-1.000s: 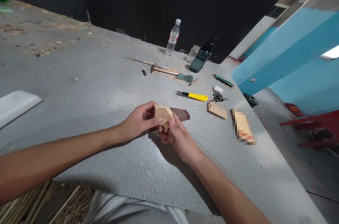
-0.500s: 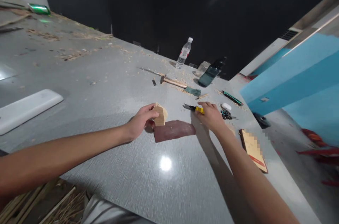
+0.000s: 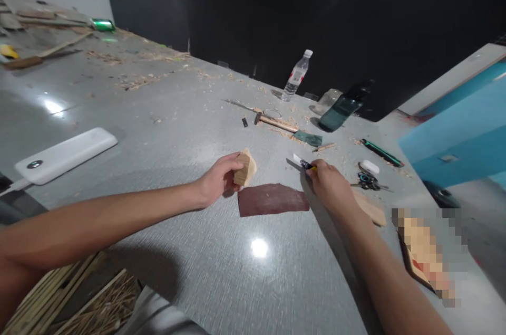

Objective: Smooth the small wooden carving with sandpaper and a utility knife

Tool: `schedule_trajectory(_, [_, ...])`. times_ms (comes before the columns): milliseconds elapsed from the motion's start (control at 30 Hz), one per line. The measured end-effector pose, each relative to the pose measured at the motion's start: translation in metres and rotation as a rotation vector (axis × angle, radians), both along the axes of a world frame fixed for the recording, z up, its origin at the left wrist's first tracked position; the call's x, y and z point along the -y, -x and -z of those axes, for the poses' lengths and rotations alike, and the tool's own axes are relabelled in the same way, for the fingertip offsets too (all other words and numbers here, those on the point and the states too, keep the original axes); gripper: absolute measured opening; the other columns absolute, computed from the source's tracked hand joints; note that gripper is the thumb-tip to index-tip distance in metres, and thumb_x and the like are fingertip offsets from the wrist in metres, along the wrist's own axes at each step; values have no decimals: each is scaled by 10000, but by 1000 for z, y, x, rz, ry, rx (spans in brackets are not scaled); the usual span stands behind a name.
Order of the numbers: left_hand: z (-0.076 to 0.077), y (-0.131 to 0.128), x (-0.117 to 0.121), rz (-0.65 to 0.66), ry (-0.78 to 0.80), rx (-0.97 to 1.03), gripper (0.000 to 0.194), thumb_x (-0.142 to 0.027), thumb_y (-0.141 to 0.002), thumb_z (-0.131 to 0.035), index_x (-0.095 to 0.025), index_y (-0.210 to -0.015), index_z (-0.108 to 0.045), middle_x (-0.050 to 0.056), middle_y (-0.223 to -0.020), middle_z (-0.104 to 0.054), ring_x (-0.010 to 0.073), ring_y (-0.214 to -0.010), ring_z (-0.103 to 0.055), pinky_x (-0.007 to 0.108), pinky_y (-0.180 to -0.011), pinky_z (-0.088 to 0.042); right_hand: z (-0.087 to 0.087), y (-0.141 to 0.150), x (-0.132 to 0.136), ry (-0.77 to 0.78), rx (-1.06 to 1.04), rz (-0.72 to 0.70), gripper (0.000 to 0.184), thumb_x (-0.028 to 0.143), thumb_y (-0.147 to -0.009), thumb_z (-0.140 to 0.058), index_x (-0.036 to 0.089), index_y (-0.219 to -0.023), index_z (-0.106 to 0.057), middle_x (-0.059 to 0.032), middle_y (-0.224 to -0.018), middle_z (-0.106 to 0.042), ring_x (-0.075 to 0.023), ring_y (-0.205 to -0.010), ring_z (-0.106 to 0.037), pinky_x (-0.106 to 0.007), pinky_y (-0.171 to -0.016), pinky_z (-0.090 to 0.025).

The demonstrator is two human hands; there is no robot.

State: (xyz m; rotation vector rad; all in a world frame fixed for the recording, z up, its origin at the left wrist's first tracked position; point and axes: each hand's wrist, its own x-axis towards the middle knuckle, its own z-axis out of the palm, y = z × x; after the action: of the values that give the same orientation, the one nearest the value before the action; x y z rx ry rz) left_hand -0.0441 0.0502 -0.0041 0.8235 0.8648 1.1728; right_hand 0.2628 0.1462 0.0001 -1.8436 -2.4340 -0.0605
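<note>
Pinched between the thumb and fingers of my left hand (image 3: 219, 179) is a small piece of wood (image 3: 245, 168), with a brown grained face and a paler side. Just below it, a dark red-brown strip of sandpaper (image 3: 272, 201) lies on the grey table. My right hand (image 3: 332, 183) is closed around a utility knife (image 3: 306, 164); its blade points left toward the wood, apart from it. Most of the knife's yellow handle is hidden by my fingers. A pair of scissors (image 3: 368, 181) and a white case (image 3: 370, 166) lie right of this hand.
Farther back are a file (image 3: 239, 105), a hammer-like tool (image 3: 276, 123), a water bottle (image 3: 297, 76) and a dark bottle (image 3: 342, 111). A green-black cutter (image 3: 382, 152) lies right. A white power bank (image 3: 67, 155) rests left. Wood shavings (image 3: 138, 82) litter the table (image 3: 190, 261).
My view has turned left, so things on the table appear farther right. My right hand now wraps farther around the utility knife, and its blade has tilted up. The left hand still holds the wood.
</note>
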Motion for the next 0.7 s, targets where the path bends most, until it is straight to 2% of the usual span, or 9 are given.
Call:
schedule_trajectory(100, [-2, 1, 3, 44, 2, 9, 338, -454, -762, -716, -193, -936, -590, 21, -808, -640, 149, -682, -600, 238, -535, -414, -8, 12, 12, -13, -74, 40, 401, 339, -1092, -356, 114, -1336, -581, -224, -1107, -776, -357, -956, -733, -395, -752, -467])
schedule_trajectory(167, [-3, 1, 5, 80, 21, 45, 333, -444, -773, -721, -195, -940, -577, 25, -803, -654, 148, -666, -611, 234, -529, -399, -17, 26, 28, -27, -165, 2, 388, 368, -1089, -358, 134, -1308, -576, -188, -1012, -781, -343, -890, -736, -378, -723, -451])
schedule_trajectory(267, [-3, 1, 7, 111, 69, 106, 328, -438, -783, -720, -205, -951, -562, 11, -773, -654, 142, -614, -612, 226, -504, -361, -34, 53, 60, -60, -308, -181, 416, 471, -1104, -339, 172, -1266, -580, -114, -858, -752, -306, -766, -709, -353, -660, -426])
schedule_trajectory(367, [-2, 0, 9, 106, 119, 98, 331, -515, -874, -657, -197, -920, -580, 19, -758, -654, 140, -586, -611, 231, -489, -358, -45, 78, 89, -51, -410, -407, 467, 541, -1135, -297, 199, -1197, -609, -107, -906, -754, -263, -768, -693, -348, -680, -435])
schedule_trajectory(467, [-2, -3, 12, 56, 124, 36, 466, -643, -966, -597, -191, -850, -580, 12, -705, -628, 123, -554, -575, 228, -494, -385, -48, 92, 106, 2, -417, -491, 462, 532, -1147, -291, 209, -1090, -616, -105, -909, -736, -239, -749, -659, -347, -681, -420])
schedule_trajectory(600, [-5, -9, 17, 16, 91, -14, 570, -738, -967, -611, -192, -806, -579, -36, -585, -524, 92, -465, -462, 210, -437, -327, -44, 96, 112, 101, -393, -500, 420, 511, -1146, -302, 226, -1000, -573, -69, -813, -686, -216, -671, -599, -337, -642, -364])
schedule_trajectory(700, [-5, -11, 18, 32, 74, -15, 611, -764, -963, -603, -186, -766, -580, -37, -552, -505, 82, -436, -439, 209, -415, -317, -43, 97, 115, 144, -407, -519, 406, 507, -1144, -310, 235, -955, -545, -50, -767, -660, -205, -639, -572, -337, -632, -334])
